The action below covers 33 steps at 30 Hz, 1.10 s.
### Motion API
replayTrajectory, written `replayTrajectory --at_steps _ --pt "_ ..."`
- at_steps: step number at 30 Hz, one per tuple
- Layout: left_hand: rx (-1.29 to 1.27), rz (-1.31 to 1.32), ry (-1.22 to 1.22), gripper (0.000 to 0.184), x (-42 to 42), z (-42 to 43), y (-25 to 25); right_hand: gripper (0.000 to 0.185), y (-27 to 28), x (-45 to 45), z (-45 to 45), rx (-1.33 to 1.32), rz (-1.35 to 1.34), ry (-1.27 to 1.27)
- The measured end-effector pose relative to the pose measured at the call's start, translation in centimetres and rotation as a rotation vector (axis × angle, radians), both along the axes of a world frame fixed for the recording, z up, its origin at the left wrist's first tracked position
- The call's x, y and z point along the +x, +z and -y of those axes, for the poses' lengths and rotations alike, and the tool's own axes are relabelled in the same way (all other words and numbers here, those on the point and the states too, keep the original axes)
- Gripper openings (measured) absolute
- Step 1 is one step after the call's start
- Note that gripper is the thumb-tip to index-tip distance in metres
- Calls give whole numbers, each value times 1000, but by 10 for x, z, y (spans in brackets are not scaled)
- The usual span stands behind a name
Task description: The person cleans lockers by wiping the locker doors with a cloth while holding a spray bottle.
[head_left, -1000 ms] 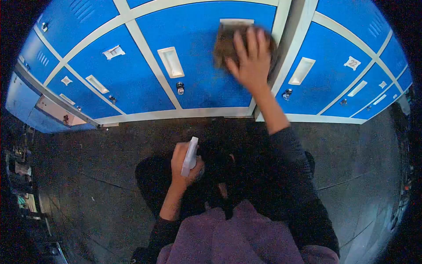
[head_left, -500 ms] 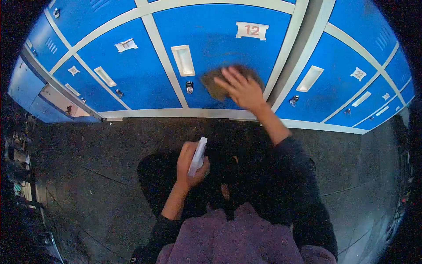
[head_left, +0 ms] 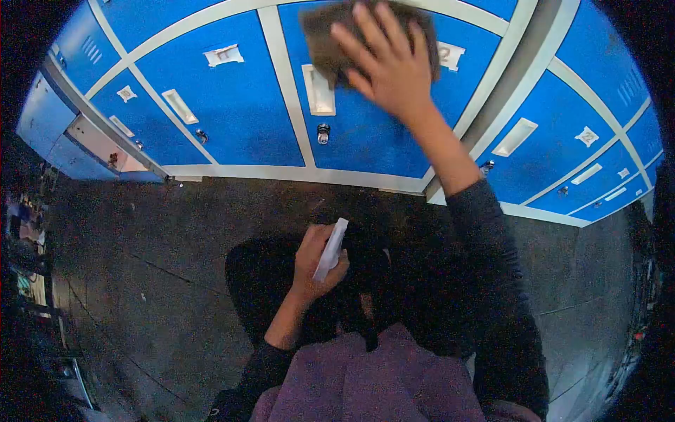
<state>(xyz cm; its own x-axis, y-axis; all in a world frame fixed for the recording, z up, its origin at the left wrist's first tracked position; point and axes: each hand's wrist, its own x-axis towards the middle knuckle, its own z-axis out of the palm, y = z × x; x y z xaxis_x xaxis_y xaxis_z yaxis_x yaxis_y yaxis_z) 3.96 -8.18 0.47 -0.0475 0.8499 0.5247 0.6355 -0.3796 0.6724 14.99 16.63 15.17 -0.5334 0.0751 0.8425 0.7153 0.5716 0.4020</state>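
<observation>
From where I stand, the left hand (head_left: 309, 264) is nearer the person (head_left: 380, 376), fingers curled firmly round a white plastic piece (head_left: 331, 250), perhaps a sprayer's head; what hangs under it is lost in the dark. Were that grip to slacken, the piece could drop to the floor (head_left: 176, 246) beneath. Farther out, the right hand (head_left: 395, 76) lies flat, fingers spread, over a brown cloth (head_left: 322, 36) against a blue locker door (head_left: 373, 141). It seems to pin the cloth rather than clutch it, so an easing palm might let it slip. Below and left of that hand juts a metal lock (head_left: 323, 133), which could scrape a knuckle. The cloth overlaps the recessed handle (head_left: 322, 98) on the hand's left and the number label (head_left: 451, 56) on its right; its folds might snag there, or rub the label loose
</observation>
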Motion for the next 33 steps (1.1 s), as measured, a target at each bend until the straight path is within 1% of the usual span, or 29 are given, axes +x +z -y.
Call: replayTrajectory --at_steps 3,4,6,8,10,11,12,15,18,20,23,24,25,27,30,31,33 --pt "-86 -23 31 42 -2 2 -3 66 -79 7 6 -88 227 -64" --pt "-73 -21 32 42 -1 2 -2 64 -108 10 8 -121 292 -73" --pt "-46 -17 35 41 -1 1 -2 64 -159 25 13 -216 521 -103" --pt "-52 -33 16 42 -2 1 -4 66 -203 41 10 -344 685 -36" --pt "-57 -20 4 42 -2 1 -3 68 -232 54 13 -308 711 -29" --pt "-58 2 2 42 0 3 -2 69 -233 57 15 -288 723 -26" --pt "-61 24 1 43 0 4 -1 69 -233 58 14 -311 678 17" --pt "-54 -26 0 43 -5 4 -9 68 -200 57 7 -320 676 38" --pt "28 -35 18 43 -5 3 -11 68 -129 43 13 -342 556 -39" --pt "12 -26 6 43 -5 4 -10 68 -72 36 11 -257 384 -13" --pt "-4 9 -12 43 -4 5 -10 72 13 25 3 4 75 14" --pt "-9 25 -17 43 -4 5 -11 72 36 22 -3 111 -33 28" --pt "-17 19 -18 43 -5 5 -11 69 51 21 -16 152 -119 42" --pt "-32 6 -18 42 -7 6 -11 67 92 12 8 231 -184 -57" --pt "-77 50 -11 42 -7 6 -12 66 90 -3 12 174 -174 -219" --pt "-68 63 -9 42 -6 6 -10 65 81 -7 8 163 -186 -78" --pt "-59 83 -7 42 -3 7 -4 69 56 -9 14 46 -27 -8"
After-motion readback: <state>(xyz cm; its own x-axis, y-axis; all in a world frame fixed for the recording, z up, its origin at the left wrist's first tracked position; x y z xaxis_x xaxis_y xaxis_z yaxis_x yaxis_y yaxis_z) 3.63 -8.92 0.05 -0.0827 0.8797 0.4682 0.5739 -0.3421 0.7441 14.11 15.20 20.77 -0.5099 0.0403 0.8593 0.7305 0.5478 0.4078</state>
